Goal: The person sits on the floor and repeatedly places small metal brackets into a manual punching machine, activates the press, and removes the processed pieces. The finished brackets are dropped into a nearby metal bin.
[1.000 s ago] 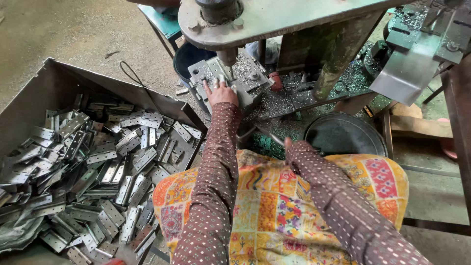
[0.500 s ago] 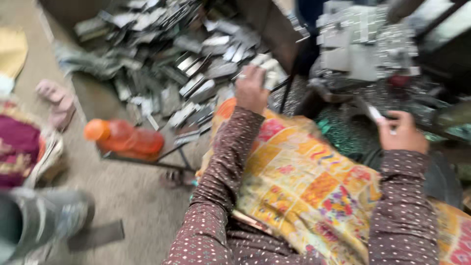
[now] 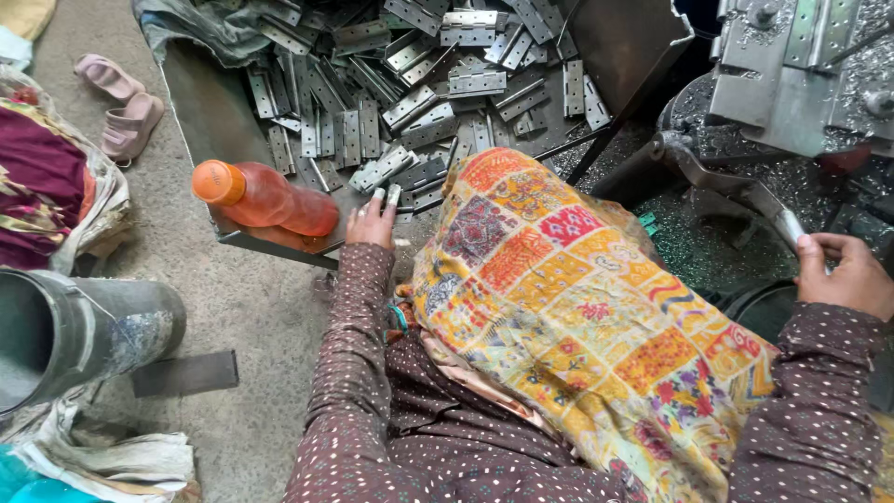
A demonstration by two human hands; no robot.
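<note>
The left hand (image 3: pixel 372 224) grasps small, stiff, probably sharp-edged and heavy-for-size metal hinge plates (image 3: pixel 389 196) at the tray's (image 3: pixel 200 102) 6 o'clock edge, best pinched by their flat faces, while the right hand (image 3: pixel 843 275) clenches the machine lever (image 3: pixel 736 191).

One package shows: an orange plastic bottle (image 3: pixel 265 205) with an orange cap. It lies on its side at the near edge of the metal tray (image 3: pixel 200 102). It has no label.

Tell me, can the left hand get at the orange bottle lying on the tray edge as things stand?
Probably yes. The left hand rests at the tray's near edge among the metal hinges, right beside the orange bottle. Nothing lies between them. Its fingers already pinch a hinge, though.
</note>
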